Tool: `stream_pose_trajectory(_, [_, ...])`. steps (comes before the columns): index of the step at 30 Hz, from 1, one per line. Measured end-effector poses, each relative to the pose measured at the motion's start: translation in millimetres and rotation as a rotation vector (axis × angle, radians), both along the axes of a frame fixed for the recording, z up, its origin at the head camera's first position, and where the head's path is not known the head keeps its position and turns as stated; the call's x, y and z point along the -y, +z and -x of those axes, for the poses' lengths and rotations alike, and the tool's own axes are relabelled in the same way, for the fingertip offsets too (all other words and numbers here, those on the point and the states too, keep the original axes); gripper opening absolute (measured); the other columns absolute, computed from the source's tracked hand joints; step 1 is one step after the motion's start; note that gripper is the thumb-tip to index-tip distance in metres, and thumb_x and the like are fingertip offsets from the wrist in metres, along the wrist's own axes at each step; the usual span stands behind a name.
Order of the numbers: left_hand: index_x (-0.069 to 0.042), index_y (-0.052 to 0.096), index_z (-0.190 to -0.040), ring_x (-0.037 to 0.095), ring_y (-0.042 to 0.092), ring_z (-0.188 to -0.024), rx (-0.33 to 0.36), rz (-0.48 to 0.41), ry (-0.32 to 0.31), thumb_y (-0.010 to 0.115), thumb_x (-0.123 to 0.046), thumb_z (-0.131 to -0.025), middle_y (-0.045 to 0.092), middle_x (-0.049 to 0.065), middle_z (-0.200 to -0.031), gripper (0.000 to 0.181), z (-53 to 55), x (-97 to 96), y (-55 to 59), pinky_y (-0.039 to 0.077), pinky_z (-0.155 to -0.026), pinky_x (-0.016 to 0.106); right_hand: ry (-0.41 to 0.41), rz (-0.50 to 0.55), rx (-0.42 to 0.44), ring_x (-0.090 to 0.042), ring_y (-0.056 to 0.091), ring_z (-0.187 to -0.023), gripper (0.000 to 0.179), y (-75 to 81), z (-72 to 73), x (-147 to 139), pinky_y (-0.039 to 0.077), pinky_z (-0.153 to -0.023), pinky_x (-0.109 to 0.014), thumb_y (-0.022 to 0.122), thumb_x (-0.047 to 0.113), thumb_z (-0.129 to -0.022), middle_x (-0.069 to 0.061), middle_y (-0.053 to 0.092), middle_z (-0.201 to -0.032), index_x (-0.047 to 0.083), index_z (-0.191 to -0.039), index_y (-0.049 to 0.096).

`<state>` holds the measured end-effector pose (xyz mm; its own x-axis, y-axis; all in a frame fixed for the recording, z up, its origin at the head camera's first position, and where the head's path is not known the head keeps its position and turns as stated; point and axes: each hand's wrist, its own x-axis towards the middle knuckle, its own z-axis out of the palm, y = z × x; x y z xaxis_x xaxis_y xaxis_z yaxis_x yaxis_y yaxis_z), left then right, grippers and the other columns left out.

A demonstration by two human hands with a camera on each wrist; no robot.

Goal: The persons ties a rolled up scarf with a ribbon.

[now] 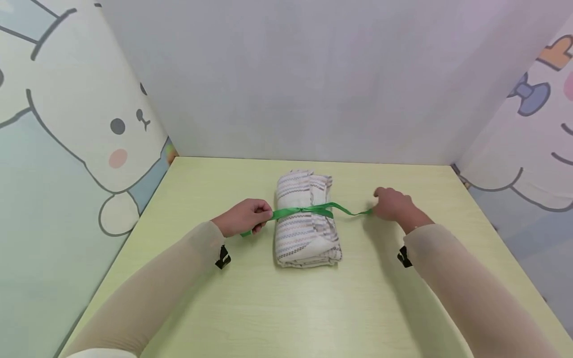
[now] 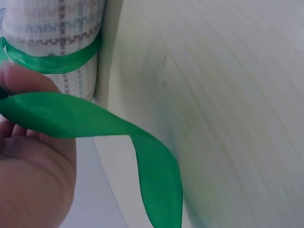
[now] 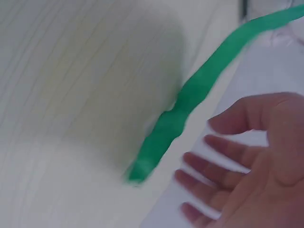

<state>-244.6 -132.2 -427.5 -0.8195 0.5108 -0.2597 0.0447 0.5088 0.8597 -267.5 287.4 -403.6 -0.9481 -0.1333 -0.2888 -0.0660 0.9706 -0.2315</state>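
A folded striped cloth (image 1: 295, 238) lies in the middle of the table with a green ribbon (image 1: 333, 204) tied round it, crossing at a knot on top. Left of the bundle, my left hand (image 1: 245, 217) pinches one ribbon end between thumb and fingers; a loose tail (image 2: 159, 180) hangs from it in the left wrist view. On the other side, my right hand (image 1: 394, 205) is beside the other ribbon end. In the right wrist view its fingers (image 3: 204, 190) are spread and relaxed, apart from the ribbon's free end (image 3: 164, 128).
The pale wooden table (image 1: 304, 313) meets a plain back wall (image 1: 291, 84). Side walls with cartoon animal prints, on the left (image 1: 58, 199) and on the right (image 1: 528, 164), flank it. A small black object (image 1: 222, 257) shows under the left wrist.
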Motion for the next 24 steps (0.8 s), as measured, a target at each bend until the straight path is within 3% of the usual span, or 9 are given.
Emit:
stream_pose_trajectory(2, [0.002, 0.063, -0.114, 0.018, 0.05, -0.063, -0.006, 0.005, -0.003, 0.057, -0.026, -0.108, 0.057, 0.005, -0.073, 0.029, 0.0, -0.2, 0.4, 0.043, -0.063, 0.032, 0.065, 0.069, -0.073, -0.051, 0.045, -0.133, 0.049, -0.2, -2.6, 16.5, 0.03, -0.106, -0.072, 0.058, 0.014, -0.097, -0.03, 0.051, -0.142, -0.005, -0.141, 0.051])
stream_pose_trajectory(4, [0.0, 0.064, -0.115, 0.018, 0.047, -0.062, -0.01, 0.014, -0.005, 0.058, -0.028, -0.108, 0.055, 0.004, -0.072, 0.029, -0.1, -0.1, 0.5, 0.041, -0.062, 0.031, 0.138, 0.174, -0.11, -0.046, 0.048, -0.132, 0.044, -1.2, -4.2, 33.2, 0.034, -0.107, -0.067, 0.059, 0.015, -0.099, -0.025, 0.055, -0.139, -0.002, -0.139, 0.055])
stream_pose_trajectory(7, [-0.003, 0.067, -0.114, 0.018, 0.047, -0.066, -0.017, 0.032, -0.008, 0.059, -0.029, -0.107, 0.054, 0.002, -0.075, 0.029, -0.7, -0.9, 1.4, 0.041, -0.063, 0.031, 0.197, 0.334, -0.096, -0.037, 0.056, -0.122, 0.034, -2.9, -7.3, 53.8, 0.045, -0.1, -0.057, 0.061, 0.021, -0.103, -0.016, 0.062, -0.128, 0.003, -0.131, 0.06])
stream_pose_trajectory(10, [-0.005, 0.069, -0.112, 0.018, 0.049, -0.072, -0.029, 0.054, -0.015, 0.06, -0.03, -0.106, 0.056, 0.002, -0.08, 0.028, -1.6, -2.2, 2.0, 0.042, -0.068, 0.032, 0.208, 0.419, -0.067, -0.027, 0.059, -0.105, 0.024, -6.5, -8.7, 66.3, 0.049, -0.089, -0.047, 0.061, 0.027, -0.105, -0.008, 0.064, -0.114, 0.009, -0.121, 0.063])
stream_pose_trajectory(14, [-0.003, 0.067, -0.111, 0.019, 0.053, -0.076, -0.013, 0.03, -0.011, 0.058, -0.027, -0.108, 0.06, 0.004, -0.084, 0.027, -2.8, -2.9, 1.2, 0.043, -0.069, 0.032, 0.183, 0.492, -0.023, -0.026, 0.055, -0.093, 0.018, -9.3, -8.1, 71.5, 0.045, -0.077, -0.04, 0.056, 0.026, -0.108, -0.01, 0.062, -0.105, 0.009, -0.112, 0.062])
stream_pose_trajectory(19, [-0.007, 0.063, -0.111, 0.019, 0.05, -0.066, 0.019, -0.017, 0.035, 0.055, -0.025, -0.109, 0.057, 0.006, -0.078, 0.019, -2.1, -1.1, -0.4, 0.04, -0.059, 0.03, 0.117, 0.648, 0.108, -0.037, 0.05, -0.086, 0.03, -4.7, -9.3, 68.6, 0.039, -0.072, -0.04, 0.045, 0.03, -0.113, -0.012, 0.054, -0.09, 0.002, -0.104, 0.055])
stream_pose_trajectory(22, [-0.009, 0.066, -0.11, 0.018, 0.043, -0.061, -0.017, 0.033, 0.049, 0.056, -0.028, -0.108, 0.053, 0.005, -0.075, 0.021, 0.2, 2.5, -2.4, 0.038, -0.057, 0.03, 0.117, 0.667, 0.171, -0.032, 0.046, -0.073, 0.039, -3.3, -9.3, 63.0, 0.038, -0.07, -0.04, 0.044, 0.034, -0.113, -0.008, 0.047, -0.078, -0.001, -0.097, 0.051])
stream_pose_trajectory(24, [-0.008, 0.068, -0.107, 0.017, 0.042, -0.062, -0.053, 0.079, 0.039, 0.058, -0.032, -0.107, 0.057, 0.004, -0.081, 0.027, 2.0, 6.6, -3.9, 0.038, -0.059, 0.031, 0.126, 0.648, 0.187, -0.026, 0.042, -0.065, 0.043, -3.4, -8.5, 57.8, 0.039, -0.07, -0.039, 0.045, 0.037, -0.112, -0.005, 0.044, -0.072, -0.001, -0.093, 0.05])
